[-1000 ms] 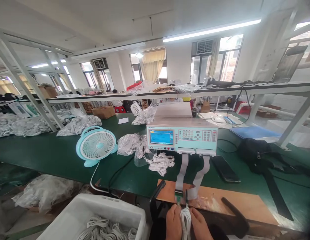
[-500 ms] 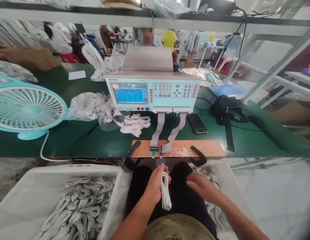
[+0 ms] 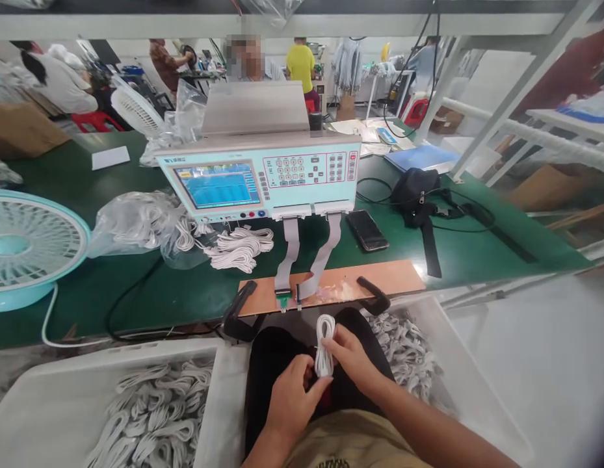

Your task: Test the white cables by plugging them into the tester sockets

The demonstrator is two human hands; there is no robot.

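Observation:
A coiled white cable [image 3: 325,361] stands upright above my lap, its looped end toward the bench. My right hand [image 3: 353,357] grips its middle between thumb and fingers. At the lower end, my left hand [image 3: 296,393] pinches the bundle, thumb across its bottom. Just beyond them, two grey ribbon cables [image 3: 288,253] run from a test instrument [image 3: 262,179] with a lit screen down to small connectors [image 3: 284,301] on an orange-brown board [image 3: 341,283] at the bench edge.
White bins with several coiled cables stand at left [image 3: 209,403] and right [image 3: 472,364]. Black clamps [image 3: 240,309] hold the board. On the green bench [image 3: 150,286] are a turquoise fan [image 3: 33,247], bagged cables [image 3: 136,221], a phone [image 3: 367,231] and a black pouch [image 3: 413,192]. People sit beyond.
My right hand has come in from the right and taken hold of the coiled cable. My left hand has shifted to its lower end. The camera view has turned slightly right.

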